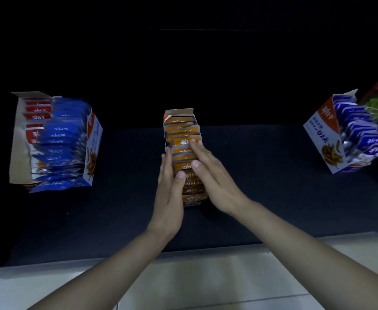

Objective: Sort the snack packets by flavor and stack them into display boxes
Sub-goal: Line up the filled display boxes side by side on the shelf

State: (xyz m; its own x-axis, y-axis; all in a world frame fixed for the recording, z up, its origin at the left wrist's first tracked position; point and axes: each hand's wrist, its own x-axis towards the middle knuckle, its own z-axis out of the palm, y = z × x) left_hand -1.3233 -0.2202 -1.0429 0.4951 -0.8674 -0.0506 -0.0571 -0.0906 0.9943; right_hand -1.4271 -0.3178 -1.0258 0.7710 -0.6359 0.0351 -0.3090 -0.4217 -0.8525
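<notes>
Well left of the orange box, on the dark surface: a left box packed with blue packets, plus a few red packets in its far corner. In the orange box itself: a row of orange packets, flanked by both hands. Left hand flat against the row's left side, fingers straight, thumb on top. Right hand flat against the row's right side, fingers straight, gripping nothing. Well right of the orange box: a tilted right box filled with purple packets.
</notes>
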